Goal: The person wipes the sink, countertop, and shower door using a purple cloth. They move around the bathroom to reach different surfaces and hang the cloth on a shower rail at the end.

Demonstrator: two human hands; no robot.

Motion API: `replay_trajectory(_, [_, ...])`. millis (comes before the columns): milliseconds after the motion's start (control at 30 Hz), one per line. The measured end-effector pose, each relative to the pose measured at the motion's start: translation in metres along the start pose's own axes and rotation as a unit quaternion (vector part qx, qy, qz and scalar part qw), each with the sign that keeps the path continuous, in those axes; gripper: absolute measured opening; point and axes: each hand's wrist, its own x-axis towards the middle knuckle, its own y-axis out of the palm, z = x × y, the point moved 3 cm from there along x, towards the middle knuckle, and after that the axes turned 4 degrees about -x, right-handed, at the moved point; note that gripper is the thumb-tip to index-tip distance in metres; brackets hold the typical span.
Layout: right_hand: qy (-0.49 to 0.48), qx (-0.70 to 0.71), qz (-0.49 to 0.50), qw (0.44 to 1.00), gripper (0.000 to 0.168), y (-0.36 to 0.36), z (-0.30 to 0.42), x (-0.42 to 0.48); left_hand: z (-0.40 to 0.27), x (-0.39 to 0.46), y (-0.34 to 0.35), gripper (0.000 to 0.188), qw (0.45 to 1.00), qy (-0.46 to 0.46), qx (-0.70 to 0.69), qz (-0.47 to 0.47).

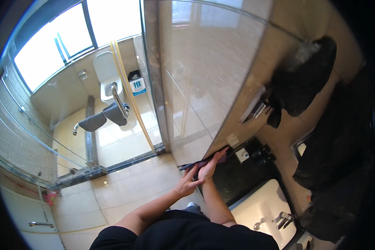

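Observation:
A dark purple cloth (220, 158) lies along the lower edge of the glossy tiled wall (203, 93), beside the black countertop (226, 184). My right hand (208, 170) is on the cloth, palm against it and fingers stretched toward the far right. My left hand (187, 184) is just left of it, fingertips touching the cloth and thumb spread toward my right wrist. Whether the left fingers grip the cloth is hidden. A white washbasin (253, 206) with a chrome faucet (285, 220) sits in the counter near my right forearm.
Left of the wall, a glass shower enclosure has a metal handle (120, 101) draped with grey cloth (93, 121). A toilet (107, 84) stands behind the glass. Small black items (262, 154) and a white box (242, 155) stand on the counter. Blurred dark shapes (303, 81) fill the right side.

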Motion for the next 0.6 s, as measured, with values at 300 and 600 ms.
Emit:
replay_trajectory(300, [-0.269,-0.218,0.053,0.937,0.073,0.095,0.061,-0.061,0.011,0.003,-0.089,0.084,0.987,0.12,-0.047,-0.092])
replay_trajectory(600, [-0.355,-0.713,0.007,0.605,0.054,0.156,0.113,-0.032,0.009,0.044,-0.113,0.064,0.992,0.004,-0.097,-0.081])
